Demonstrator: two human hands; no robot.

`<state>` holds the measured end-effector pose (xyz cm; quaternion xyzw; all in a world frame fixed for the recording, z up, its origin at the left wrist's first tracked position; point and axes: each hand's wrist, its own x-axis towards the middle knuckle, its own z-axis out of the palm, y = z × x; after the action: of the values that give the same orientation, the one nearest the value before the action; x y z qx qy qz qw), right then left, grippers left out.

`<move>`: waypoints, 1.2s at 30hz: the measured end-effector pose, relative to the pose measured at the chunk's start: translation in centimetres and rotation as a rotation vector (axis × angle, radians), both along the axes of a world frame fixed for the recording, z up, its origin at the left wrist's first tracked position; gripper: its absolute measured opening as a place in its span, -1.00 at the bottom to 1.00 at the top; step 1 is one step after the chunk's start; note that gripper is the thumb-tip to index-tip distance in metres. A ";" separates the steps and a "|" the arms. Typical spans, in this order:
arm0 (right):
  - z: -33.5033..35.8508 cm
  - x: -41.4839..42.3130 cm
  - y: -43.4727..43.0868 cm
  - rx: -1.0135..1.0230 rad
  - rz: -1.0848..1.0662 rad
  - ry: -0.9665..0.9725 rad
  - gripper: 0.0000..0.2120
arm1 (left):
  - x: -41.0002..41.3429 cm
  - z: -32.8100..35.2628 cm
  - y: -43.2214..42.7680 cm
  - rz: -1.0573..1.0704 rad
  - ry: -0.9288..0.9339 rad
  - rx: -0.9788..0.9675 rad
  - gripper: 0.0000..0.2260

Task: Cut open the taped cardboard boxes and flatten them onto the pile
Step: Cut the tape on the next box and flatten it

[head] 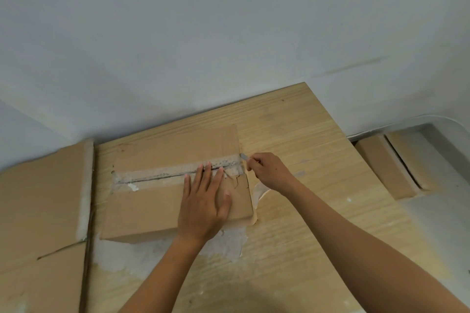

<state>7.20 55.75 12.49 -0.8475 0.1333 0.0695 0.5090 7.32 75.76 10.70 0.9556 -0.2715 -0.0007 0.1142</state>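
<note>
Box (162, 201) at centre of bench (305, 236), tape (162, 175) along top seam. Left hand (203, 201) spread flat, pressing on lid. Right hand (269, 173) clenched round cutter (243, 156) at tape's 3 o'clock end. Flattened cardboard (38, 211) at 9 o'clock.

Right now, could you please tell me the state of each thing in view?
Box: closed, lying on the table.
Tape: along the seam; cut or not, unclear.
Knife: blade at the tape's right end.
Left hand: flat, pressing the box.
Right hand: gripping the knife.
Cardboard, left: flattened.
Floor box: dark gap along its seam.
</note>
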 end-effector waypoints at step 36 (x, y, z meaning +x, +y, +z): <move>-7.1 -13.9 -5.8 -0.585 -0.302 0.106 -0.86 | -0.4 0.3 0.2 -0.003 0.038 0.128 -0.29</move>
<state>-6.72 49.98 5.38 -0.9235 0.2982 -0.0040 0.2412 6.96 76.01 10.97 0.9604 -0.2700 -0.0362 0.0580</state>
